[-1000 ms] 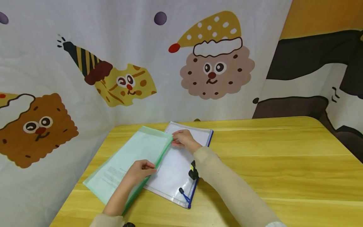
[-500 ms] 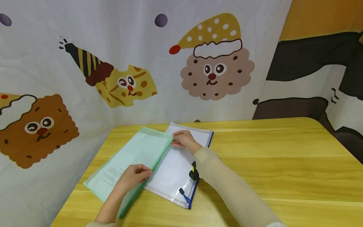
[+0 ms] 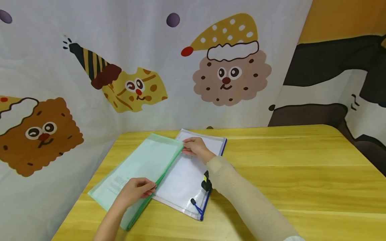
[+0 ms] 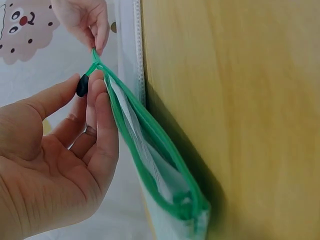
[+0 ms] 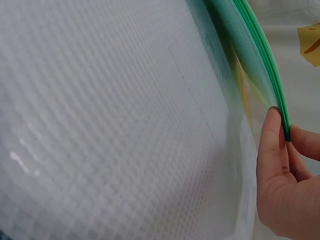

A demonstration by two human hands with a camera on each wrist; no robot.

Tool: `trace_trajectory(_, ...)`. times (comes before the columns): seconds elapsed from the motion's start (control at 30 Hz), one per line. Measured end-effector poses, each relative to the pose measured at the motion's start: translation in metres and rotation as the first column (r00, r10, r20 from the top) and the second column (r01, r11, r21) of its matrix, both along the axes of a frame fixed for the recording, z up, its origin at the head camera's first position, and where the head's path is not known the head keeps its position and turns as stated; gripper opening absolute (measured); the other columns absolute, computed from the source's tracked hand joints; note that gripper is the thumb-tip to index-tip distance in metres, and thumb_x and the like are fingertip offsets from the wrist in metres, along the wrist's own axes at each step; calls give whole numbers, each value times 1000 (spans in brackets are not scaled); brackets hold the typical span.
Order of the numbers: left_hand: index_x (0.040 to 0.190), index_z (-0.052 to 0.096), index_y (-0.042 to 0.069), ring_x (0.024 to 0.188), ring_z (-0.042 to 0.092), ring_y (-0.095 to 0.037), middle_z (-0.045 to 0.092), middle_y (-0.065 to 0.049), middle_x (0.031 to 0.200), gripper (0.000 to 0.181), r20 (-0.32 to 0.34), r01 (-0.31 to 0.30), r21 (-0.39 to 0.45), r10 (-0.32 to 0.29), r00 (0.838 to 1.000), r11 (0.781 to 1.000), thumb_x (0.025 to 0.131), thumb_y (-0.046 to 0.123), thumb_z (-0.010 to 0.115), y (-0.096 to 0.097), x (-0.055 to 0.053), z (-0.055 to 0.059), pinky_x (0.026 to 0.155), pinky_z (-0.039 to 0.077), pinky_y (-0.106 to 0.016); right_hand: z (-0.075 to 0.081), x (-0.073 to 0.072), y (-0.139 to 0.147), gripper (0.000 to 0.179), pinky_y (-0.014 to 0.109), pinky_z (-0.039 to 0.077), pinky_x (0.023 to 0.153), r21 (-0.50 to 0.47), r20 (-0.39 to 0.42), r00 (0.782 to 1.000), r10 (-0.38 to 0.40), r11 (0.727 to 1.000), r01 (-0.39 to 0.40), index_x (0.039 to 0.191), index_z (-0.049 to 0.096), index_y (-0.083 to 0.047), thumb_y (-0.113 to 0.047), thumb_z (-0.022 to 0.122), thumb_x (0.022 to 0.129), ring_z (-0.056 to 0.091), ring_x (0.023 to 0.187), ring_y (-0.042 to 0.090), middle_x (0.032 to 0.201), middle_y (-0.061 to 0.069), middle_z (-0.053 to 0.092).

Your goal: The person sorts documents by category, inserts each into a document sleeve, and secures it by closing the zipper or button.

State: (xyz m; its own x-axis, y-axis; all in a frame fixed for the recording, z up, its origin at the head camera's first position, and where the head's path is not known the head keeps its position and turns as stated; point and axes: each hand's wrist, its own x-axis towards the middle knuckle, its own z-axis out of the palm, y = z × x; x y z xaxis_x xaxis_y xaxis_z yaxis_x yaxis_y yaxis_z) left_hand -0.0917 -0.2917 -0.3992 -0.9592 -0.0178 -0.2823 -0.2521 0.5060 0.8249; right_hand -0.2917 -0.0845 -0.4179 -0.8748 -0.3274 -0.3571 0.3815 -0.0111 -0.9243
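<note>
A translucent green zip document pouch [image 3: 150, 157] with printed paper inside lies slanted at the left of the table. My left hand [image 3: 134, 192] is at its right edge; in the left wrist view its thumb and fingers pinch the black-tipped zipper pull [image 4: 82, 86]. On the near side of the pull the green zip [image 4: 165, 145] gapes and paper shows within; beyond it the two edges meet. My right hand [image 3: 197, 149] pinches the pouch's far right corner, at the end of the zip, as the right wrist view shows.
Partly under the green pouch lies a clear pouch [image 3: 181, 180] with a blue zip edge and a blue-corded pull [image 3: 197, 206]. Wooden tabletop [image 3: 286, 174] stretches to the right. A printed cartoon curtain [image 3: 144, 33] hangs behind the table.
My left hand has slid along the green pouch's zip edge toward the near end, down and left in the head view. My right hand stays at the far corner.
</note>
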Motion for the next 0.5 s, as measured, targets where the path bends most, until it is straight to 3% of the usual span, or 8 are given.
trace_trajectory(0.33, 108, 68, -7, 83, 65, -14, 73, -6, 93, 33, 28, 24, 37, -25, 999, 999, 100, 24, 59, -13, 9, 0, 74, 59, -25, 2, -1, -6, 27, 36, 59, 91, 23, -16, 1000, 5, 1000, -4, 123, 66, -3, -6, 62, 97, 69, 76, 16, 81, 5, 64)
trace_trajectory(0.5, 107, 68, -8, 82, 65, -14, 72, -5, 92, 33, 44, 86, 33, -88, 995, 996, 101, 23, 58, -23, 15, 0, 74, 59, -26, 2, -3, -8, 27, 37, 58, 95, 18, -3, 1000, -4, 1000, 4, 123, 66, -3, -5, 62, 97, 70, 81, 18, 83, 6, 64)
